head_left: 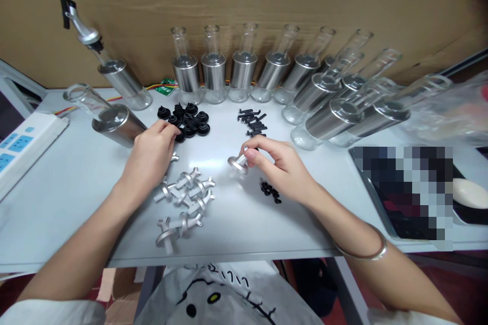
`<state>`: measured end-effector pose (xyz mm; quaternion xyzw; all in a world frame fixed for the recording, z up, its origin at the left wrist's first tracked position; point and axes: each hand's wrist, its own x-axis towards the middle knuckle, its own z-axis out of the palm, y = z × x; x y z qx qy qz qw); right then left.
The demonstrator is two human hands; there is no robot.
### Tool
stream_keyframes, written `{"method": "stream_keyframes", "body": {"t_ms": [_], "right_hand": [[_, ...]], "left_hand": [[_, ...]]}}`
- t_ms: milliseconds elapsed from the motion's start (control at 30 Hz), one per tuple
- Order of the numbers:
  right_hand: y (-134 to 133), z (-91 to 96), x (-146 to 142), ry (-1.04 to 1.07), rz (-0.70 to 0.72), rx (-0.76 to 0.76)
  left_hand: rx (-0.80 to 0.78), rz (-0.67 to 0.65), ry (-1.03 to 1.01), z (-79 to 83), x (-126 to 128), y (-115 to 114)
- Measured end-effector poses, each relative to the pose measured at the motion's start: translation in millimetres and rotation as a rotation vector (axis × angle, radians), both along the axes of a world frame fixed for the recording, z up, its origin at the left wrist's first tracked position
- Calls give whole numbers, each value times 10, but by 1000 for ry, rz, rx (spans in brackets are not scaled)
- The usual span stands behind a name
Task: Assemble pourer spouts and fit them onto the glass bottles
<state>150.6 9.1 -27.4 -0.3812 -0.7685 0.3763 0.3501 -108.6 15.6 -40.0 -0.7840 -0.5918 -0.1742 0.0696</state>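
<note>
My right hand (280, 165) pinches a silver pourer spout (238, 163) between thumb and fingers, its round flange tilted over the table. At the near left edge of a pile of black rubber stoppers (190, 118), my left hand (154, 150) has its fingers closed on one black stopper (179, 135), partly hidden by the fingertips. More silver pourer spouts (183, 195) lie in a loose heap just right of my left forearm. Small black levers (253, 121) are spread beyond my right hand. Tiny black caps (270, 190) lie beside that hand, toward me.
Glass bottles with steel sleeves (244, 71) stand along the back and right. At the left are one bottle (118, 124) without a pourer and another (124, 84) topped by one (88, 35). A power strip (32, 147) lies far left, a dark tablet-like device (381, 198) right.
</note>
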Motion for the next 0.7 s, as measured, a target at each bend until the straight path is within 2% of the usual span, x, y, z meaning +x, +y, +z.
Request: {"method": "stream_keyframes", "body": {"t_ms": [167, 267, 367, 500, 633, 700], "right_hand": [[12, 4, 4, 22, -20, 53], [17, 5, 7, 35, -28, 58], [21, -7, 13, 45, -57, 62], [27, -30, 16, 130, -196, 30], [20, -32, -3, 313, -254, -69], [13, -27, -16, 345, -245, -111]], "left_hand": [[-91, 98, 137, 97, 57, -36], [-67, 77, 115, 100, 65, -40], [-26, 18, 3, 97, 73, -45], [-54, -47, -344, 117, 161, -91], [-256, -102, -904, 144, 321, -167], [-317, -149, -1062, 157, 385, -201]]}}
